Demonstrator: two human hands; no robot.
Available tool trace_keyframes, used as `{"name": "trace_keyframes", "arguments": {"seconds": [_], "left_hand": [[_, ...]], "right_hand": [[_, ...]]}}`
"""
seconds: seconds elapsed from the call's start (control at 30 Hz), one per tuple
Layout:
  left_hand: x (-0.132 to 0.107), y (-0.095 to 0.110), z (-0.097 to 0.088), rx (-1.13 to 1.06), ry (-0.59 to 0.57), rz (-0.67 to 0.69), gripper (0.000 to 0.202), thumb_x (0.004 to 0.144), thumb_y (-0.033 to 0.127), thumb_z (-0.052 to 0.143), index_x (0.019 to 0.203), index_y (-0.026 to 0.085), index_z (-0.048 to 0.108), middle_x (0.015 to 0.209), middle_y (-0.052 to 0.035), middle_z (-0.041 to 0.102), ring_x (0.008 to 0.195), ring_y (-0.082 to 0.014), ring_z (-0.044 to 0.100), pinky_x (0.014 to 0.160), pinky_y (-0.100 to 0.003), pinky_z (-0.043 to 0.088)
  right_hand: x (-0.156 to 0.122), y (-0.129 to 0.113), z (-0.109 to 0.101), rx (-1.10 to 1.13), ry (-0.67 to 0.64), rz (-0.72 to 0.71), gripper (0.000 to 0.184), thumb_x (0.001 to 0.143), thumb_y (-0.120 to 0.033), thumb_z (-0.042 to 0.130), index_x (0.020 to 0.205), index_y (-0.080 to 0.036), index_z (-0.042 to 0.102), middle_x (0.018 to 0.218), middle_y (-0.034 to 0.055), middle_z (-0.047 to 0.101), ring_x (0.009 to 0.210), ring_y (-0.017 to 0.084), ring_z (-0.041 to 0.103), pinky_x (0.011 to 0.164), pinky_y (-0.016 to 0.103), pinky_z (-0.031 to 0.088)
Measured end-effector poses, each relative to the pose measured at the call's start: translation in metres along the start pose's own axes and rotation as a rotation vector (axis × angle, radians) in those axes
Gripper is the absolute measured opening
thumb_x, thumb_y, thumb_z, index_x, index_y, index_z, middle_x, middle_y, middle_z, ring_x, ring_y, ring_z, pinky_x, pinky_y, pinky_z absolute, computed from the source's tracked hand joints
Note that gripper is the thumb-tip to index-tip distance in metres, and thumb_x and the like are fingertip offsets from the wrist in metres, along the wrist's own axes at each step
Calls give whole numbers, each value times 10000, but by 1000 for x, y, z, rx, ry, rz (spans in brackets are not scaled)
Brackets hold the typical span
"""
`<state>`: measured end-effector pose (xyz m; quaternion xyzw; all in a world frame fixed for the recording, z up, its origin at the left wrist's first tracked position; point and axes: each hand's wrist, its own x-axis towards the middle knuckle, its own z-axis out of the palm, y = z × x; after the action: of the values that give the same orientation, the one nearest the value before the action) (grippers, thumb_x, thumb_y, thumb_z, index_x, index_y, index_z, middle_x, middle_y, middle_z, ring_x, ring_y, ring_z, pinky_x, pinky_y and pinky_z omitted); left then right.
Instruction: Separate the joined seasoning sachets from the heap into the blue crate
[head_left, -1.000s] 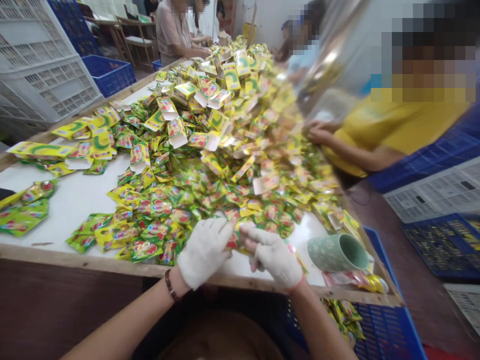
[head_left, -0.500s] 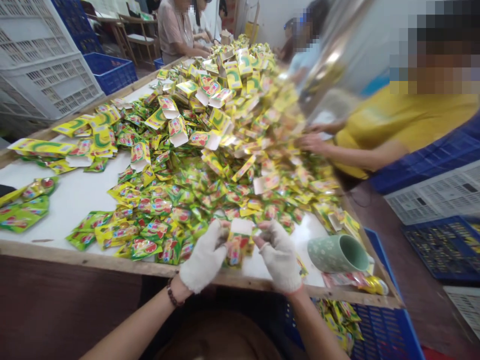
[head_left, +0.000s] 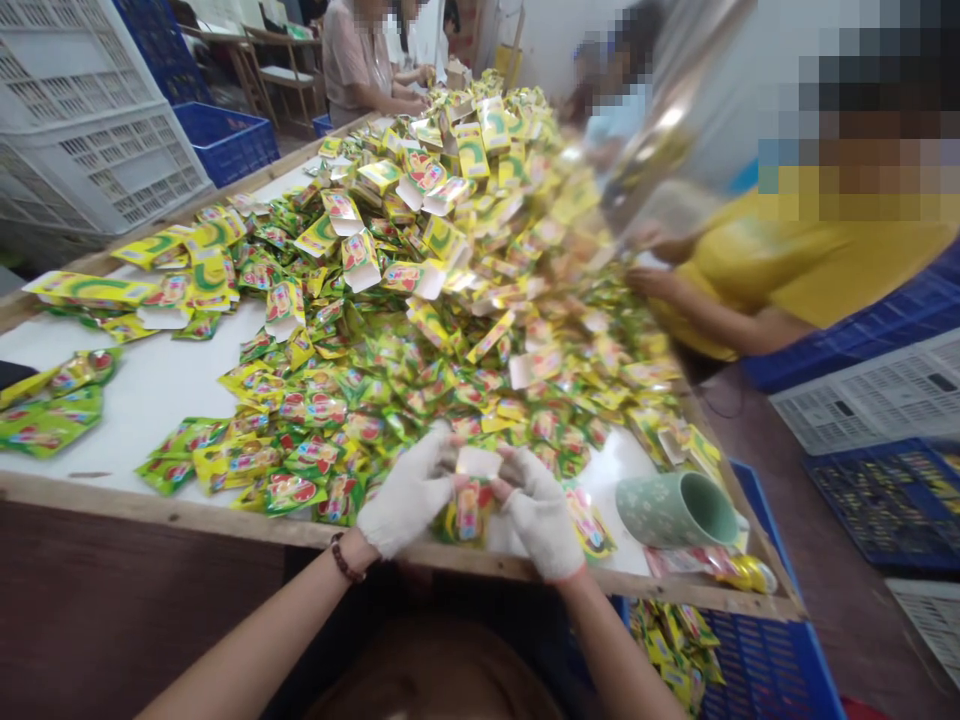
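Both my hands wear white knit gloves and meet over the table's near edge. My left hand (head_left: 409, 495) and my right hand (head_left: 536, 510) together grip a small yellow and red carton (head_left: 470, 497) with its white top flap open. The carton stands upright between my fingertips. Just beyond it spreads a big heap of green and yellow sachets (head_left: 390, 400), with more small cartons (head_left: 360, 262) on top of the heap further back.
A green mug (head_left: 675, 510) lies on its side right of my hands. A blue crate (head_left: 757, 670) with sachets sits below the table's (head_left: 150, 385) right corner. A person in yellow works at the right; others work at the far end. White and blue crates stand at left.
My hands picked the carton up from the heap's edge, raised it with its flap open, then drew it slightly closer and lower between both hands.
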<state>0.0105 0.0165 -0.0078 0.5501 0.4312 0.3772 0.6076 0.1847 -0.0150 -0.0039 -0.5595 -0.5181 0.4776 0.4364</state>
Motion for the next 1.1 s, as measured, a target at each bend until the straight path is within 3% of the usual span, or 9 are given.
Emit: {"name": "trace_keyframes", "arguments": {"seconds": [0.1,0.17,0.43,0.53,0.73,0.8,0.9,1.0,1.1], "left_hand": [[-3,5,-4,260,2,72,86,794,258,569,793,172,571,765,3,585,738,-136,535,688,-246,432],[-5,12,-6,383,-9,110,164,823,272,527,697,172,560,685,22,531,679,-120,480,635,-232,391],[-1,26,-9,335,-25,-5,167,799,288,539,701,160,578,649,34,532,633,-108,463,581,-219,367],[-7,21,-12,440,-65,95,215,853,274,496,683,167,572,639,34,520,631,-106,465,583,-222,368],[-23,10,-10,597,-22,423,165,895,252,502,875,188,653,878,-37,653,840,-147,590,799,-265,464],[-22,10,-8,628,-15,460,170,899,243,495,895,188,656,909,-50,663,879,-157,603,834,-275,472],[-17,14,-6,664,-15,386,195,913,251,461,977,193,635,949,-54,667,916,-171,604,855,-298,478],[-9,14,-1,752,9,306,186,908,233,443,953,189,618,935,-57,654,899,-181,592,819,-307,478],[1,9,10,973,-29,273,161,877,230,478,809,177,614,859,-66,623,844,-199,572,781,-326,467]], "right_hand": [[-1,-6,-4,-195,-49,-46,153,819,-316,577,857,-197,667,789,19,652,798,189,597,734,287,472],[-1,-12,-6,-309,-70,-87,181,837,-332,566,806,-192,677,751,14,644,745,178,579,699,277,457],[2,-20,-4,-318,-44,-93,175,833,-331,580,798,-185,670,706,-1,642,669,154,573,613,247,452],[-2,-18,-8,-367,-50,-165,187,861,-310,558,791,-197,689,722,5,670,692,163,608,640,259,476],[-15,-5,-10,-430,-37,-456,217,834,-234,601,1023,-240,706,1021,59,721,950,220,657,863,346,504],[-15,-2,-6,-424,-21,-427,200,834,-226,590,995,-236,708,969,54,719,911,212,654,842,343,507],[-11,-4,-10,-368,19,-241,165,840,-249,555,922,-217,694,860,31,703,809,193,638,751,312,510],[-5,-12,-35,-379,99,-82,174,843,-307,530,873,-199,662,787,22,677,740,184,605,674,289,482],[2,-22,-65,-607,184,-138,234,842,-341,515,683,-194,602,683,19,587,687,175,534,650,287,426]]}}
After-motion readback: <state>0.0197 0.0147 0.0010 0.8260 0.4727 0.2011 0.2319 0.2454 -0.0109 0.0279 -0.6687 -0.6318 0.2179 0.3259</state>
